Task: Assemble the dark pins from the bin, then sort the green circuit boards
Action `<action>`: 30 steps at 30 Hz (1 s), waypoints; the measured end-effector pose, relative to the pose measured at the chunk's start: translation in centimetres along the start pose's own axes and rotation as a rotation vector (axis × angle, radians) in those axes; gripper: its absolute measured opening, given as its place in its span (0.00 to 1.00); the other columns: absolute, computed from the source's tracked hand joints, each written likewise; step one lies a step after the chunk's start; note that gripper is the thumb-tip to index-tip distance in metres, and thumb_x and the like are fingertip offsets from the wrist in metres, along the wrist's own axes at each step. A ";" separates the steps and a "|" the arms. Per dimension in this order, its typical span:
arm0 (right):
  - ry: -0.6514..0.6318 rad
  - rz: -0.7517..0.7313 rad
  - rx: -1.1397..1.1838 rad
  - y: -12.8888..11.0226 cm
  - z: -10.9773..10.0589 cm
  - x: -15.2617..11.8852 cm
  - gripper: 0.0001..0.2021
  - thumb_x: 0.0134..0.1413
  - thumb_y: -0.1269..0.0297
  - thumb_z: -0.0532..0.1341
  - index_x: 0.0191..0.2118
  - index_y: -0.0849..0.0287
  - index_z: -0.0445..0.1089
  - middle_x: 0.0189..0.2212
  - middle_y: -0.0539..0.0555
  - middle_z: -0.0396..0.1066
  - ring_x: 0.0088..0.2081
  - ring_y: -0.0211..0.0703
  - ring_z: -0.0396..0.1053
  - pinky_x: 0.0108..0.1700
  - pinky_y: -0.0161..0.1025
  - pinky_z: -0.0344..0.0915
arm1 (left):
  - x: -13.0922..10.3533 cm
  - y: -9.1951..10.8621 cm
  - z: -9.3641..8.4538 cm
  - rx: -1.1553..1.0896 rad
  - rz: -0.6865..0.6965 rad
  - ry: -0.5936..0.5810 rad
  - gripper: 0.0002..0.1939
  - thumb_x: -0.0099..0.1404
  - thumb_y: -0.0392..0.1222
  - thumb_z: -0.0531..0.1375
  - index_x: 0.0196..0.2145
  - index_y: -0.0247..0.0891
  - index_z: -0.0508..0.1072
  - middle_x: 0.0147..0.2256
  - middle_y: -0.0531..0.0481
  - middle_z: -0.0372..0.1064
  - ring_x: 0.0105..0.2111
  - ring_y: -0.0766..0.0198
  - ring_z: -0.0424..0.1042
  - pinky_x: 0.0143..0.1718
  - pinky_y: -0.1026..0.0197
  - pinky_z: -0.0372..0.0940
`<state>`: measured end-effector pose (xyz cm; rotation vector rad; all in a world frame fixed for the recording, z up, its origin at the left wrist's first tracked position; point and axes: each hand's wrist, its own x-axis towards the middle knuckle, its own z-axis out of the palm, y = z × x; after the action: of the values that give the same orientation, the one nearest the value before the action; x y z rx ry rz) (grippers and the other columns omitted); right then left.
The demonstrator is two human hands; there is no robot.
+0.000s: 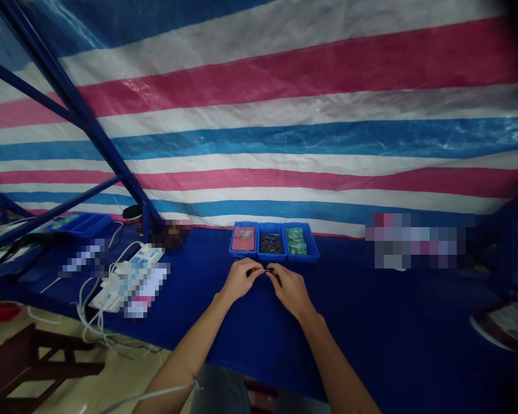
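My left hand (pixel 242 278) and my right hand (pixel 288 286) meet fingertip to fingertip over the blue table (pixel 259 328). Between their pinched fingers is a small dark, thin piece (pixel 267 271), too small to name. Just beyond the hands stand three blue bins side by side. The left bin (pixel 243 254) holds a pink item, the middle bin (pixel 271 257) holds many small dark metal pieces (pixel 271 243), and the right bin (pixel 311 250) holds green and white pieces (pixel 296 240).
White power strips (pixel 129 276) with tangled cables lie on the left, near a blue tray (pixel 84 224) and a dark cup (pixel 132 214). A blue metal frame (pixel 90 129) rises there. Blurred items (pixel 414 241) and a round container (pixel 505 322) are on the right.
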<state>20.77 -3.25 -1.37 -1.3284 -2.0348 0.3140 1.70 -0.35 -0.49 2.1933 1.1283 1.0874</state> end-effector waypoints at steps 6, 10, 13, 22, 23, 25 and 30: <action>0.009 -0.033 -0.003 -0.2 -0.5 0.0 0.13 0.71 0.61 0.49 0.43 0.53 0.72 0.38 0.52 0.75 0.37 0.41 0.74 0.38 0.35 0.61 | 0.0 0.1 -0.1 -0.030 -0.020 -0.012 0.11 0.69 0.45 0.59 0.35 0.37 0.79 0.29 0.49 0.74 0.29 0.65 0.70 0.35 0.63 0.63; -0.006 -0.004 -0.043 -0.3 -0.5 0.0 0.17 0.71 0.60 0.48 0.36 0.55 0.71 0.32 0.51 0.74 0.32 0.40 0.73 0.34 0.35 0.58 | 0.1 0.3 -0.2 -0.053 -0.020 -0.016 0.11 0.69 0.45 0.59 0.35 0.37 0.79 0.29 0.49 0.73 0.29 0.65 0.69 0.34 0.63 0.62; -0.019 0.024 -0.044 -0.3 -0.4 0.0 0.18 0.71 0.57 0.48 0.34 0.56 0.70 0.29 0.51 0.73 0.30 0.41 0.72 0.32 0.36 0.58 | 0.1 0.5 -0.3 -0.071 -0.024 -0.017 0.13 0.69 0.46 0.59 0.35 0.36 0.79 0.28 0.48 0.73 0.28 0.65 0.69 0.33 0.63 0.62; -0.019 -0.011 0.035 -0.3 -0.4 0.1 0.14 0.70 0.62 0.49 0.44 0.54 0.73 0.38 0.53 0.75 0.37 0.42 0.74 0.38 0.36 0.63 | 0.1 0.6 -0.3 -0.060 -0.026 -0.024 0.12 0.69 0.45 0.59 0.35 0.36 0.79 0.29 0.48 0.74 0.28 0.66 0.70 0.34 0.64 0.63; -0.019 -0.012 0.034 -0.3 -0.5 0.1 0.14 0.70 0.62 0.49 0.43 0.54 0.73 0.38 0.53 0.75 0.36 0.42 0.74 0.38 0.35 0.63 | 0.1 0.6 -0.3 -0.058 -0.026 -0.023 0.12 0.69 0.45 0.59 0.35 0.36 0.79 0.29 0.48 0.74 0.28 0.66 0.70 0.34 0.64 0.63; -0.021 -0.015 0.032 -0.4 -0.5 0.0 0.15 0.70 0.61 0.49 0.43 0.53 0.73 0.37 0.53 0.75 0.37 0.42 0.74 0.38 0.35 0.62 | 0.1 0.6 -0.4 -0.059 -0.026 -0.021 0.11 0.69 0.45 0.60 0.34 0.36 0.79 0.28 0.49 0.74 0.28 0.66 0.70 0.34 0.64 0.63; -0.023 0.013 -0.012 -0.4 -0.5 0.0 0.18 0.71 0.58 0.47 0.36 0.55 0.71 0.32 0.52 0.74 0.33 0.41 0.72 0.33 0.35 0.57 | 0.2 0.8 -0.4 -0.065 -0.032 -0.032 0.12 0.69 0.44 0.59 0.35 0.36 0.79 0.28 0.48 0.75 0.29 0.65 0.70 0.34 0.63 0.63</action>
<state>20.82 -3.49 -0.75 -1.3519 -2.0507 0.3248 1.83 -0.63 0.42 2.1285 1.0951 1.0570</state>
